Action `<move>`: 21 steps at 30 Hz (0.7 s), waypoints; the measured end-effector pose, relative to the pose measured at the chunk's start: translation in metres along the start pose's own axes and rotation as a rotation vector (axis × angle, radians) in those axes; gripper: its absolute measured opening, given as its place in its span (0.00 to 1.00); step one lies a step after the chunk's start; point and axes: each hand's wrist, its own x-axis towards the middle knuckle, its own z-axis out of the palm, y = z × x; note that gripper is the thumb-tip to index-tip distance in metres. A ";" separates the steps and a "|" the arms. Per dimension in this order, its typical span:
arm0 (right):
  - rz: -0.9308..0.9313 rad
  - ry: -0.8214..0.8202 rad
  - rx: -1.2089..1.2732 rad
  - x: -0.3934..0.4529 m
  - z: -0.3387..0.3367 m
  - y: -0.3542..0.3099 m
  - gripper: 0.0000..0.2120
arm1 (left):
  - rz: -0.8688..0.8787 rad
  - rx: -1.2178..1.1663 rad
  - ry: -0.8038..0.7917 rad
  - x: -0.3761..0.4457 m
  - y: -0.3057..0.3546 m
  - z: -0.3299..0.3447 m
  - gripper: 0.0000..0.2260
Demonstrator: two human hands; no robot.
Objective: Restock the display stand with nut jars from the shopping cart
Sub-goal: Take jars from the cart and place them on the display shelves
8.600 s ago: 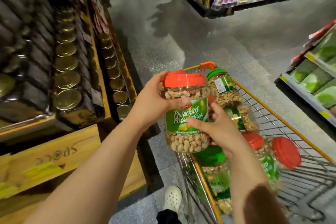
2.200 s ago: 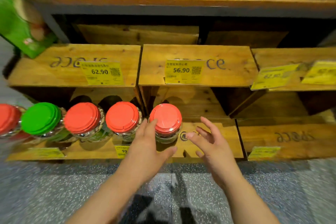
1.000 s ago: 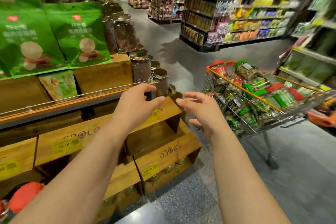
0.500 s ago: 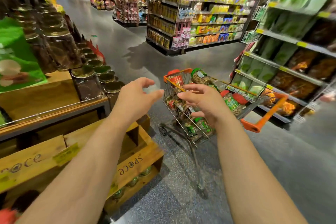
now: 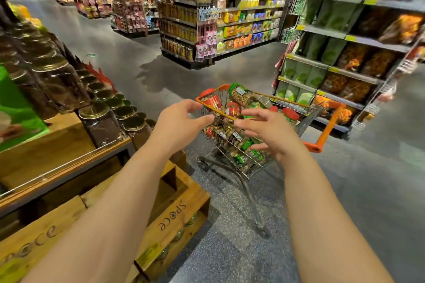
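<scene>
Nut jars (image 5: 239, 96) fill the shopping cart (image 5: 292, 105) just beyond my fingertips, so plenty of restocking remains. My left hand (image 5: 181, 119) and right hand (image 5: 264, 128) reach out empty, fingers apart, the display stand (image 5: 174, 213) below my left arm.

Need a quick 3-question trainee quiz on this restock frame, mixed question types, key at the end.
1. True or false: the left hand holds a nut jar.
2. The green-lidded jar lies in the shopping cart near: A) the end far from the orange handle, B) the handle end, C) the floor beside it.
3. Fill in: the gold-lidded jars stand on the ____ display stand, on the person's left.

Key
1. False: both it and the right hand are open and hold nothing, reaching toward the cart.
2. A.
3. wooden.
</scene>
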 end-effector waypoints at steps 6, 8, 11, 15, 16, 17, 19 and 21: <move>-0.009 0.117 0.013 0.009 -0.024 0.005 0.16 | 0.054 0.022 -0.088 0.020 0.002 0.012 0.24; -0.002 0.136 0.016 0.014 -0.036 0.009 0.17 | 0.058 0.023 -0.110 0.028 0.008 0.023 0.23; -0.006 0.170 0.056 0.027 -0.058 0.019 0.19 | 0.075 0.029 -0.142 0.043 0.021 0.043 0.24; -0.003 0.184 0.058 0.060 -0.098 0.025 0.18 | 0.080 0.015 -0.136 0.072 0.046 0.076 0.23; -0.001 0.183 0.054 0.069 -0.109 0.024 0.17 | 0.077 0.015 -0.138 0.082 0.053 0.084 0.22; -0.001 0.180 0.055 0.079 -0.122 0.023 0.17 | 0.078 0.017 -0.138 0.092 0.061 0.094 0.22; -0.006 0.171 0.065 0.097 -0.145 0.022 0.14 | 0.077 0.018 -0.140 0.112 0.075 0.110 0.22; -0.018 0.161 0.059 0.116 -0.169 0.023 0.13 | 0.069 0.019 -0.134 0.133 0.090 0.129 0.23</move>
